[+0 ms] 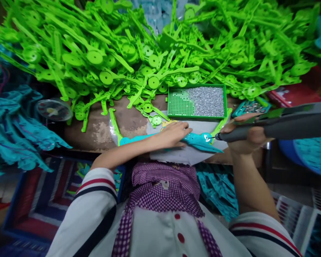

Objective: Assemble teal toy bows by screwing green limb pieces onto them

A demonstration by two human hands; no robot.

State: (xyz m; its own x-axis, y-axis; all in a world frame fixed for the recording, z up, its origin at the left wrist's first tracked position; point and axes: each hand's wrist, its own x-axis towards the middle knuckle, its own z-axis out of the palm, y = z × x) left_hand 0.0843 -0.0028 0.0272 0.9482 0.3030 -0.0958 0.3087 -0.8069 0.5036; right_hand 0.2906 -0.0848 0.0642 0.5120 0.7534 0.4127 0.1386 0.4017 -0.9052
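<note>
My left hand (174, 135) is laid over a long turquoise plastic part (200, 141), its fingers curled on it and holding it against the work surface. A bright green arm (114, 125) sticks up at the part's left end, and another green arm (221, 125) at its right end. My right hand (244, 137) grips a dark grey electric screwdriver (283, 123) lying nearly level. The screwdriver's thin bit points left and meets the rounded right end of the turquoise part. Under the part lies a pale sheet (176, 155). A small yellow piece (168, 124) shows just beyond my left hand.
Behind rises a big heap of green plastic arms (128, 50). A green tray (171, 115) of small silvery screws (207, 101) stands before it. Turquoise parts (18, 121) hang at left; a blue crate (18, 217) sits lower left, a blue tub (289, 151) at right.
</note>
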